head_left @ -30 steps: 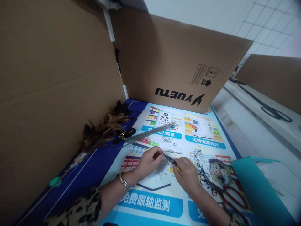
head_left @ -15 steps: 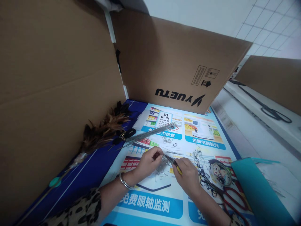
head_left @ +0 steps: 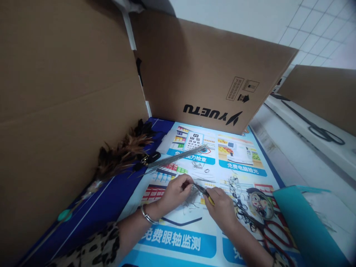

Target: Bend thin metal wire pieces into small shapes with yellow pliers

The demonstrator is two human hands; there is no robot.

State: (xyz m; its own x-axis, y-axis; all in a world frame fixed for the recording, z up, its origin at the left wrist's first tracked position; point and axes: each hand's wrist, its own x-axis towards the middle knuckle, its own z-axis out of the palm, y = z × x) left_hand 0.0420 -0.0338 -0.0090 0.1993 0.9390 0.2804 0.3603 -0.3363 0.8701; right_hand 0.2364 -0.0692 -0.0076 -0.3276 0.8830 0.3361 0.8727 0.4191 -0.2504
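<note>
My right hand (head_left: 221, 207) is wrapped round a pair of pliers (head_left: 202, 190) with yellow on the handles. Their dark jaws point left and reach the fingertips of my left hand (head_left: 175, 191). That hand is closed in a pinch; what lies between thumb and forefinger is too small to make out. Beneath the hands is a loose heap of short cut wires (head_left: 191, 203). Beyond them lies a bundle of long thin straight wires (head_left: 178, 155), slanting across the printed sheet (head_left: 178, 237).
To the right are small black wire loops (head_left: 235, 189), a round clear container (head_left: 261, 204), red-handled scissors (head_left: 278, 233) and a teal box (head_left: 308, 226). A feather bunch (head_left: 119, 155) lies at left. Cardboard panels (head_left: 217, 74) stand behind and at left. Black scissors (head_left: 322, 131) rest farther right.
The pliers and my right hand have shifted only very slightly, with the jaws still at my left fingertips. Everything else looks the same.
</note>
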